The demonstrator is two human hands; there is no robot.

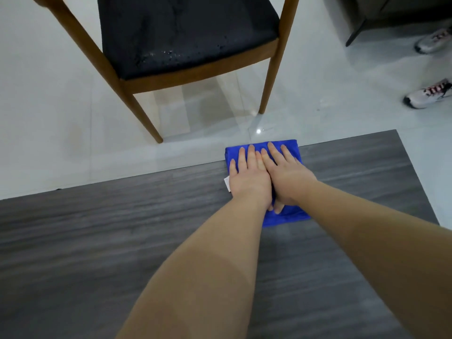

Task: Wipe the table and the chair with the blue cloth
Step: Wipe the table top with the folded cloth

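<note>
A folded blue cloth (287,217) lies flat at the far edge of the grey wood-grain table (97,241), its far end hanging slightly over the edge. My left hand (247,178) presses down on the cloth with straight fingers. My right hand (286,176) lies flat beside it, overlapping the left hand's fingers, and also presses on the cloth. Beyond the table stands a wooden chair (271,59) with a black seat (186,30) that carries water droplets near its front.
Glossy white floor tiles (318,94) lie between table and chair. Another person's feet in grey sneakers (426,94) stand at the right edge. A dark furniture leg (355,33) shows at the upper right. The table's right corner ends near the right arm.
</note>
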